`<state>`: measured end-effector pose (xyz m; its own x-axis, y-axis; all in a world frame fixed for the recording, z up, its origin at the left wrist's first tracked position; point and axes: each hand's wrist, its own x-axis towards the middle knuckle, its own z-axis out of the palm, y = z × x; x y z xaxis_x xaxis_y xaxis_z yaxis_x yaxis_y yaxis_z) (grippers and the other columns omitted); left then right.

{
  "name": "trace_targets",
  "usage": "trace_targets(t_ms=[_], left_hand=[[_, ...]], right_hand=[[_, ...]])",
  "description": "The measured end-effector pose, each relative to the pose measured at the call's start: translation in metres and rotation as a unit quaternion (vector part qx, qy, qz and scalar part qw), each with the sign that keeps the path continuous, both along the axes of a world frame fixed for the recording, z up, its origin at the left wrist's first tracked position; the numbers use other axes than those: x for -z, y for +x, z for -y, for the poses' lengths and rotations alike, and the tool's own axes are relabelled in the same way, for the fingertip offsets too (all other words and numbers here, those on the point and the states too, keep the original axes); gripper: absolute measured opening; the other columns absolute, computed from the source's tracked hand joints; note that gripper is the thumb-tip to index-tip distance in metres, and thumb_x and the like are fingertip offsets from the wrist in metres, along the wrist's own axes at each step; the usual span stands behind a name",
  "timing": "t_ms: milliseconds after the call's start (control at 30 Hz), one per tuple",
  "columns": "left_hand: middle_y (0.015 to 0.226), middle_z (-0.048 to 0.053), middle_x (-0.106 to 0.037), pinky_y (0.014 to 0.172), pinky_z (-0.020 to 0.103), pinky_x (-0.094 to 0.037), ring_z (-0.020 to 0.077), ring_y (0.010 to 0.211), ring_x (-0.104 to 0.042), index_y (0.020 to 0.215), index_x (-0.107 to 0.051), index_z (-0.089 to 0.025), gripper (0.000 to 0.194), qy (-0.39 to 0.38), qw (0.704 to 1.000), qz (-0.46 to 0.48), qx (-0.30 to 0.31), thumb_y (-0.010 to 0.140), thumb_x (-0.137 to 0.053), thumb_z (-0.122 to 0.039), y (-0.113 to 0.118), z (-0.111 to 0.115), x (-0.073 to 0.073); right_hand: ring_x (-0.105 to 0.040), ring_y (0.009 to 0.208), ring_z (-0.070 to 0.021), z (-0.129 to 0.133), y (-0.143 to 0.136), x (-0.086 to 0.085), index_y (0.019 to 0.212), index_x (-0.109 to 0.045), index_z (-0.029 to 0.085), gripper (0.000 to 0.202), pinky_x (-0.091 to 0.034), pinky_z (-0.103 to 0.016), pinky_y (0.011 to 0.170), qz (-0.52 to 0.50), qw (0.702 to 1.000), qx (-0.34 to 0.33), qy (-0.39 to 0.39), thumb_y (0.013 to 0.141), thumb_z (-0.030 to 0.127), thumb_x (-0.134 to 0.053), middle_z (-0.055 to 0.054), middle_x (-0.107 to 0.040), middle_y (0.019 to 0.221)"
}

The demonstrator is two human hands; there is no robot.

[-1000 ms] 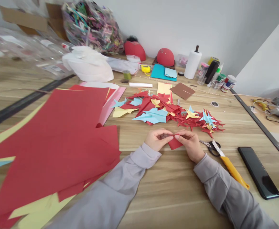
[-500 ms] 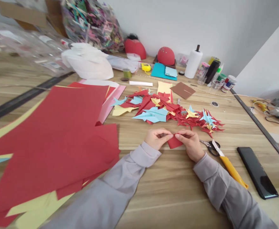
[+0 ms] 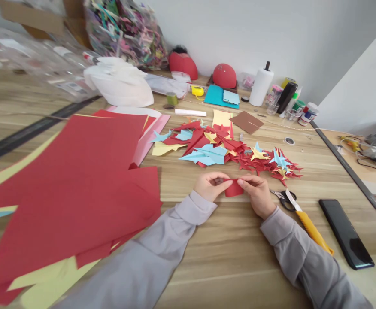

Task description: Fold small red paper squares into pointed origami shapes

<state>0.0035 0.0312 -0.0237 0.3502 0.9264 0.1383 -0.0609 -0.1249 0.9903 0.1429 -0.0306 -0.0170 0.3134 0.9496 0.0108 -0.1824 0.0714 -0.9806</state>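
A small red paper piece (image 3: pixel 233 189) is held between both hands, above the wooden table. My left hand (image 3: pixel 211 186) pinches its left edge between thumb and fingers. At its upper right corner, my right hand (image 3: pixel 258 193) grips it the same way. Just beyond the hands lies a heap of folded red, yellow and blue paper shapes (image 3: pixel 207 153). Black-handled scissors (image 3: pixel 286 200) and a yellow-handled knife (image 3: pixel 313 231) rest to the right of my right hand.
Large red sheets (image 3: pixel 85 206) cover the left side. A black phone (image 3: pixel 347 234) lies at the right. Along the back stand a white paper roll (image 3: pixel 261 87), a red dome (image 3: pixel 224 76) and jars (image 3: pixel 308 113). A brown paper square (image 3: pixel 246 122) lies behind the heap.
My fingertips have moved slightly apart along the top of the red piece, and it has turned a little and now sits straighter. Both hands still hold it.
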Motion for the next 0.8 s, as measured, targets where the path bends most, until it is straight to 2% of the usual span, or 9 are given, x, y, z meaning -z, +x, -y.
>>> trace_targets(t_ms=[267,800], left_hand=[[0.060,0.003,-0.063,0.053,0.023,-0.044,0.0107,0.055,-0.053,0.064,-0.066,-0.014,0.016,-0.001,1.000,0.028,0.005,0.058,-0.071,-0.028,-0.0016,-0.0020,-0.0008],[0.060,0.003,-0.063,0.052,0.024,-0.043,0.0111,0.054,-0.051,0.062,-0.067,-0.015,0.017,0.001,1.000,0.027,0.003,0.056,-0.072,-0.030,-0.0014,-0.0030,-0.0012]], right_hand=[[-0.056,0.068,-0.0115,-0.0001,0.0009,-0.0003,0.069,-0.071,0.024,0.008,-0.045,-0.026,0.067,0.017,0.999,-0.022,0.024,0.062,0.023,-0.074,0.002,-0.066,0.073],[-0.057,0.066,-0.0130,-0.0006,0.0021,0.0029,0.069,-0.071,0.023,0.010,-0.046,-0.028,0.065,0.022,1.000,-0.013,0.003,0.060,0.026,-0.075,0.001,-0.067,0.071]])
